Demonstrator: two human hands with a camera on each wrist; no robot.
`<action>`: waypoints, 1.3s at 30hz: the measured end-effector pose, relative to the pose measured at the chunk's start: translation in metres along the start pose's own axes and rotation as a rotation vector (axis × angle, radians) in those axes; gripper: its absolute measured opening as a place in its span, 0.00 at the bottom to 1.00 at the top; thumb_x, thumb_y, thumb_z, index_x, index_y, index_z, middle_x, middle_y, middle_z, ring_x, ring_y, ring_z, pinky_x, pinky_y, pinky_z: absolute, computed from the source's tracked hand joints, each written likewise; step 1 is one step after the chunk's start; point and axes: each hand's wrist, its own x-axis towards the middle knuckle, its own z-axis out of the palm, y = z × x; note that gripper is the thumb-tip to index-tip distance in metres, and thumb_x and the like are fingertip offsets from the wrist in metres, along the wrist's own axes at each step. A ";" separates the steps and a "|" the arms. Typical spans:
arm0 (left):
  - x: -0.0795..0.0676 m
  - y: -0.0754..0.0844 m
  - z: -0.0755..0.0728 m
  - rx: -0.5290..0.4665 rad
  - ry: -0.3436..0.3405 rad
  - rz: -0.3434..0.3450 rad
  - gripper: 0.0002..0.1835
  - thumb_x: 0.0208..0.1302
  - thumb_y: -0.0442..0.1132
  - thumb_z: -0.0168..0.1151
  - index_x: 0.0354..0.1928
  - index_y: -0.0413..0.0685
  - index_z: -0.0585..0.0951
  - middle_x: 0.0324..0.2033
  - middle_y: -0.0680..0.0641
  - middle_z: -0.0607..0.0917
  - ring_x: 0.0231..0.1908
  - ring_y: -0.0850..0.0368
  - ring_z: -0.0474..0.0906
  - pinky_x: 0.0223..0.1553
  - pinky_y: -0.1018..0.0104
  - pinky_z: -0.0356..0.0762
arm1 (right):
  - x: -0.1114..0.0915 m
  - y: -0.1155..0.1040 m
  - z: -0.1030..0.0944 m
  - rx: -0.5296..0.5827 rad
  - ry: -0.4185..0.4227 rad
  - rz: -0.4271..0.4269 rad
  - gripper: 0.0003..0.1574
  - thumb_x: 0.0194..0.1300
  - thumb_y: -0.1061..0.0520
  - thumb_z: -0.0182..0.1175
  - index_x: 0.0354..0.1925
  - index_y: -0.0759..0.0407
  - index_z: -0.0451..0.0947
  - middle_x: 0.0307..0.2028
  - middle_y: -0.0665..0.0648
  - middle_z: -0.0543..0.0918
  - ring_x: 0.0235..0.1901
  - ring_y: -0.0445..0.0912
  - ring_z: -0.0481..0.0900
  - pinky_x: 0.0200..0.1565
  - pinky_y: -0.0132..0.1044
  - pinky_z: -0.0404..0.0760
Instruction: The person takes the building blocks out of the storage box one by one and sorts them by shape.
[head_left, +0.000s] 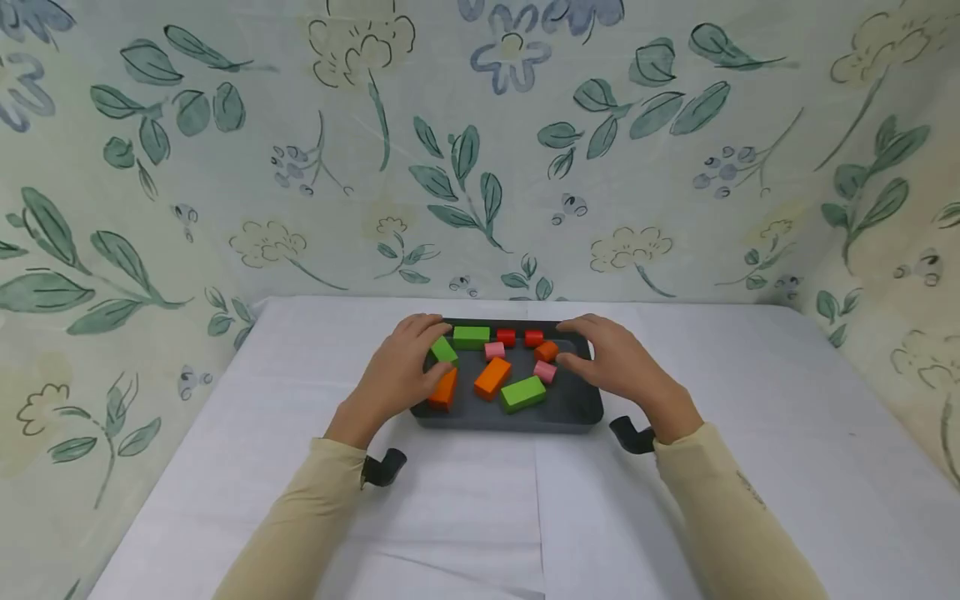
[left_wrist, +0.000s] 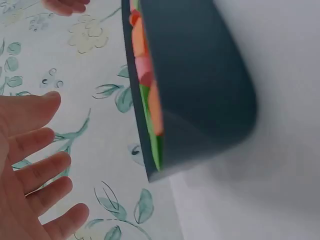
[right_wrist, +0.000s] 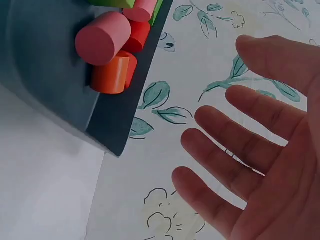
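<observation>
A dark grey tray stands on the table with wooden-looking blocks inside. Green blocks, orange blocks, small pink cylinders, red pieces and an orange cylinder lie scattered in it. My left hand hovers by the tray's left end, fingers spread and relaxed; in the left wrist view a gap shows between them and the tray wall. At the right end, my right hand mirrors it, its fingers loosely extended and apart from the tray rim. Neither hand holds anything.
White sheeting covers the table, with a seam running toward the front. Behind and at both sides hangs a floral cloth. Black camera mounts sit on both wrists, below the tan sleeves.
</observation>
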 end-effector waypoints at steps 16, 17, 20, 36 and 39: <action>-0.020 -0.061 0.014 -0.355 -0.130 -0.199 0.30 0.68 0.43 0.62 0.69 0.46 0.68 0.68 0.42 0.73 0.65 0.42 0.72 0.63 0.45 0.77 | -0.017 0.038 -0.002 -0.008 -0.056 0.019 0.32 0.66 0.54 0.63 0.65 0.63 0.71 0.60 0.66 0.78 0.57 0.61 0.77 0.58 0.59 0.79; -0.019 -0.063 0.015 -0.388 -0.145 -0.226 0.30 0.69 0.43 0.62 0.70 0.46 0.68 0.69 0.42 0.72 0.65 0.42 0.72 0.63 0.45 0.78 | -0.017 0.039 -0.003 -0.009 -0.057 0.016 0.33 0.66 0.54 0.63 0.66 0.63 0.71 0.61 0.67 0.78 0.57 0.61 0.77 0.59 0.59 0.79; -0.015 -0.067 0.017 -0.452 -0.186 -0.298 0.31 0.70 0.45 0.60 0.71 0.48 0.66 0.70 0.42 0.71 0.66 0.42 0.71 0.64 0.45 0.77 | -0.016 0.041 -0.007 -0.001 -0.052 0.009 0.35 0.65 0.55 0.64 0.67 0.64 0.68 0.62 0.67 0.77 0.58 0.61 0.78 0.59 0.59 0.79; 0.003 -0.075 0.035 -0.723 -0.288 -0.394 0.32 0.70 0.37 0.57 0.74 0.54 0.63 0.74 0.44 0.65 0.67 0.41 0.72 0.63 0.49 0.77 | -0.004 0.027 -0.004 -0.012 -0.147 -0.006 0.35 0.65 0.54 0.65 0.67 0.61 0.69 0.63 0.66 0.76 0.58 0.60 0.77 0.58 0.56 0.81; 0.006 -0.075 0.037 -0.784 -0.297 -0.412 0.32 0.70 0.36 0.56 0.75 0.52 0.62 0.74 0.44 0.64 0.67 0.41 0.72 0.61 0.51 0.80 | -0.001 0.024 -0.002 -0.033 -0.170 -0.027 0.34 0.65 0.54 0.64 0.66 0.61 0.70 0.61 0.66 0.77 0.57 0.60 0.78 0.57 0.56 0.81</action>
